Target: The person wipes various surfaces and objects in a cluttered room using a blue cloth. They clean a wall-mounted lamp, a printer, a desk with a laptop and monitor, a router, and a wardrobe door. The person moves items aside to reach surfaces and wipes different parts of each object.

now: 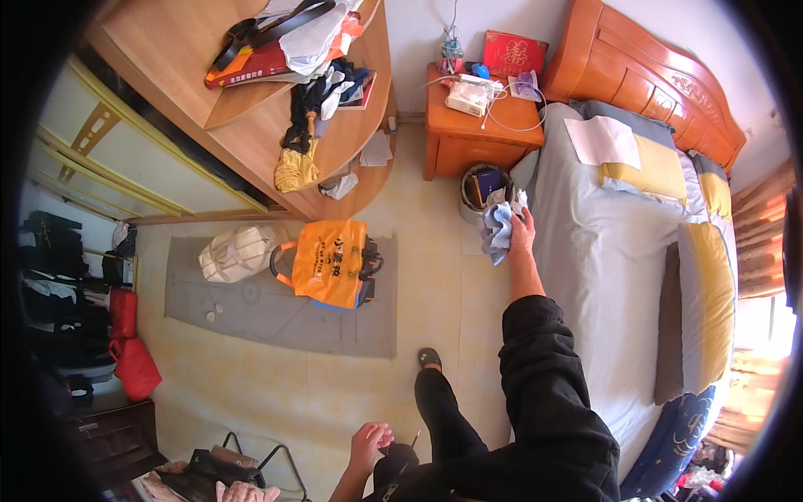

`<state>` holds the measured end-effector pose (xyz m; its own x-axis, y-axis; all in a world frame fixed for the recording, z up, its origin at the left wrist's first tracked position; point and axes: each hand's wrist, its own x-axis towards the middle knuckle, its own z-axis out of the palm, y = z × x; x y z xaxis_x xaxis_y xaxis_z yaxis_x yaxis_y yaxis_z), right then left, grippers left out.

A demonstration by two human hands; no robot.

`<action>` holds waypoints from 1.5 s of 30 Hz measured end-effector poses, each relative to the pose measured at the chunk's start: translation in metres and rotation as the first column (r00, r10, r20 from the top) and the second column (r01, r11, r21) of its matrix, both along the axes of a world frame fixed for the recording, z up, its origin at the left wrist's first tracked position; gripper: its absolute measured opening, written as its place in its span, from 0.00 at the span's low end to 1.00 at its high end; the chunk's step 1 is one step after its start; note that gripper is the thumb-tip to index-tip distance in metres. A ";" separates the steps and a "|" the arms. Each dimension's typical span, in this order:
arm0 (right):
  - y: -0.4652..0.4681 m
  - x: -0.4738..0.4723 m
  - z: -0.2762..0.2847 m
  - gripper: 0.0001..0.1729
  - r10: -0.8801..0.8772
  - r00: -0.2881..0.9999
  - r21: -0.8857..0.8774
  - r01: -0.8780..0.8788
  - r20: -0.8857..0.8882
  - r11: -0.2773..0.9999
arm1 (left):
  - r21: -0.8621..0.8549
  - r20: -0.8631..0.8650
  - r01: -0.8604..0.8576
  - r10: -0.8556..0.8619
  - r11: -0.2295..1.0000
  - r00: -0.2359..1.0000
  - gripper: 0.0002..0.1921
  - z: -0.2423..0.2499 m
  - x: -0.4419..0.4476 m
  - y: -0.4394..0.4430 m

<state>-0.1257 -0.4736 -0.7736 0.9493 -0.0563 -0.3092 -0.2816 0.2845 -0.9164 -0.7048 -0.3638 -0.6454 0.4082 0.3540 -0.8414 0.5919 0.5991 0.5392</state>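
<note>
My right hand (522, 233) reaches forward beside the bed and grips a crumpled pale blue cloth (497, 227). White crumpled material (520, 201) shows at its fingertips; whether the hand holds it too, I cannot tell. Just beyond the cloth stands a round waste bin (469, 209), partly hidden by it. Inside the bin lie a dark blue packet (490, 182) bearing writing and some whitish scraps. Low in the picture, near my knee, my left hand (371, 441) hangs with loosely bent fingers and nothing visible in it.
A bed (583, 251) runs along the right. Ahead stands an orange wooden nightstand (483, 147) with cables and boxes. On a grey mat (263, 326) sit an orange bag (329, 260) and a beige bundle (235, 254). Curved wooden shelves (357, 138) jut out; a black-framed chair (292, 467) is lower left.
</note>
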 end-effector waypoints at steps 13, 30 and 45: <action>-0.015 -0.247 -0.086 0.14 0.628 0.587 -0.417 -0.808 -0.511 0.416 | 0.069 0.040 -0.093 0.091 0.993 0.995 0.09 0.003 0.017 -0.005; 0.014 -0.371 0.072 0.22 0.981 -0.193 -0.022 -0.981 0.010 -0.193 | 0.256 0.259 -0.215 0.147 0.943 0.955 0.20 -0.041 0.051 -0.029; -0.133 0.048 -0.159 0.12 0.668 0.447 -0.752 -0.602 -0.596 -0.268 | 0.113 -0.055 0.234 -0.229 0.966 0.972 0.12 -0.134 0.352 -0.097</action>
